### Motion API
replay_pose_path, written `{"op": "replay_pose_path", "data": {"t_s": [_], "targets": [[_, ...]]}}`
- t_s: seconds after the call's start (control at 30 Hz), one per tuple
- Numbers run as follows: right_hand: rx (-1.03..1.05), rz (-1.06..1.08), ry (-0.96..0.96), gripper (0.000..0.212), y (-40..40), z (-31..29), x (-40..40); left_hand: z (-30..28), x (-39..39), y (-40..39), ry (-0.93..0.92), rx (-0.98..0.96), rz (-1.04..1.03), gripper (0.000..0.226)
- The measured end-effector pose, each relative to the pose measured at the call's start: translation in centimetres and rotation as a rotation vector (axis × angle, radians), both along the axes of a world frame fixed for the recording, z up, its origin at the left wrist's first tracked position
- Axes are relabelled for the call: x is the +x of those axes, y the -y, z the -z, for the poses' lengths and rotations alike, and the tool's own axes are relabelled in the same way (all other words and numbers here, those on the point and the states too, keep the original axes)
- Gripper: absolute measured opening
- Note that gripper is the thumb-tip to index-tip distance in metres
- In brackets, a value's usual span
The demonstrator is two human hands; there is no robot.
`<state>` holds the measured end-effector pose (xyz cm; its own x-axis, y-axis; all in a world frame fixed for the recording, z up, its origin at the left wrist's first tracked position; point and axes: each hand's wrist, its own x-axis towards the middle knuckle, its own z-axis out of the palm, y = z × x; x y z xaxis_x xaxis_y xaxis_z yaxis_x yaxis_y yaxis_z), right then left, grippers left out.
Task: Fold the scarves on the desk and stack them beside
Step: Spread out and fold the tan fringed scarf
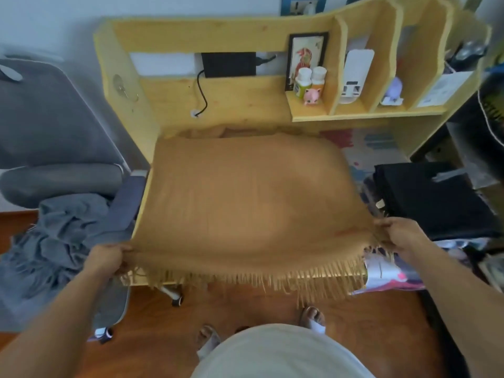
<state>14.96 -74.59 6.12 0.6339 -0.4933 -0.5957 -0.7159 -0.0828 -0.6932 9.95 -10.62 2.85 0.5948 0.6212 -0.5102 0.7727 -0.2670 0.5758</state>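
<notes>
The fingers [124, 248] of the left hand [105, 259] and those of the right hand [401, 233] are curled round the two near corners of the tan scarf [251, 197], holding its fringed edge taut above the counter [141, 205]. The scarf lies spread flat, so its folding seems barely begun. A black folded scarf [433, 200] sits to the right, apparently stacked; a grey scarf [60, 233] lies crumpled on the chair [54, 115], seemingly still waiting.

bare forearms with no sleeves showing, left hand [105, 259] and right hand [401, 234] without rings or a watch, loose pale grey-beige top, white open-toe slippers [313, 321]
</notes>
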Motion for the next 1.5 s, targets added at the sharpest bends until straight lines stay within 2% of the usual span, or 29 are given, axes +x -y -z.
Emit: {"op": "replay_pose_path", "data": {"t_s": [0.07,0.13,0.2,0.27,0.33,0.4,0.53,0.6,0.7,0.73,0.8,0.87,1.0,1.1,1.17,1.23,1.3,1.37,1.43,1.5], "targets": [[0.056,-0.014,0.057,0.022,-0.3,-0.4,-0.4,0.5,0.1,-0.7,-0.022,0.006,0.024,0.036],[0.251,0.071,0.141,0.028,-0.2,-0.8,-1.0,0.1,0.0,-0.7,0.035,0.051,-0.004,0.038],[0.394,0.12,0.16,0.036,-0.2,-0.8,-1.9,-0.3,-0.5,-0.7,0.114,0.053,-0.138,0.024],[0.259,0.042,0.004,0.032,0.2,0.7,-3.1,-0.4,-1.5,-0.6,0.043,0.083,-0.174,0.006],[0.108,-0.015,-0.126,0.02,0.7,2.7,-4.6,0.4,-2.9,-0.6,-0.126,0.118,-0.105,0.02],[0.042,0.027,-0.179,0.012,1.3,4.8,-5.2,1.2,-4.2,-0.8,-0.235,0.127,-0.041,0.021],[-0.188,-0.069,-0.296,0.026,1.9,6.6,-6.0,2.5,-6.1,-0.6,-0.308,0.211,0.037,0.028],[-0.227,-0.092,-0.314,0.031,1.8,6.8,-6.4,3.1,-6.5,-0.7,-0.346,0.204,0.071,0.024],[-0.23,0.012,-0.296,0.004,1.5,6.4,-6.5,9.2,-6.4,-5.1,-0.416,0.266,0.135,0.02],[-0.23,0.065,-0.305,0.016,1.6,6.8,-6.2,9.1,-6.2,-4.9,-0.442,0.301,0.177,0.024],[-0.316,0.039,-0.356,0.031,1.1,6.1,-6.1,4.1,-6.5,-0.6,-0.448,0.376,0.176,0.033],[-0.549,-0.206,-0.473,0.037,1.0,5.8,-6.4,1.8,-7.1,2.4,-0.483,0.368,0.125,0.038],[-0.408,-0.124,-0.454,0.038,1.2,8.1,-7.5,4.1,-7.6,2.1,-0.502,0.335,0.273,0.027],[-0.51,-0.336,-0.584,0.061,1.6,10.2,-7.0,8.7,-7.0,-0.5,-0.639,0.377,0.456,0.01],[-0.552,-0.406,-0.669,0.059,1.7,10.7,-6.5,7.3,-6.7,1.7,-0.693,0.362,0.501,0.01],[-0.566,-0.455,-0.735,0.051,0.1,8.7,-6.3,5.8,-6.6,4.2,-0.692,0.451,0.451,0.013],[-0.673,-0.504,-0.681,0.046,-2.4,6.4,-6.3,4.1,-6.2,6.6,-0.561,0.619,0.486,0.02],[-0.826,-0.578,-0.471,0.041,-4.5,5.7,-5.6,3.7,-4.9,8.8,-0.312,0.651,0.657,0.028],[-0.841,-0.735,-0.299,0.042,-7.2,5.6,-4.2,4.3,-3.3,10.6,-0.196,0.519,0.799,0.043],[-0.727,-0.9,-0.209,0.045,-9.8,6.1,-3.0,4.9,-2.0,12.5,-0.256,0.36,0.859,0.058]]}}
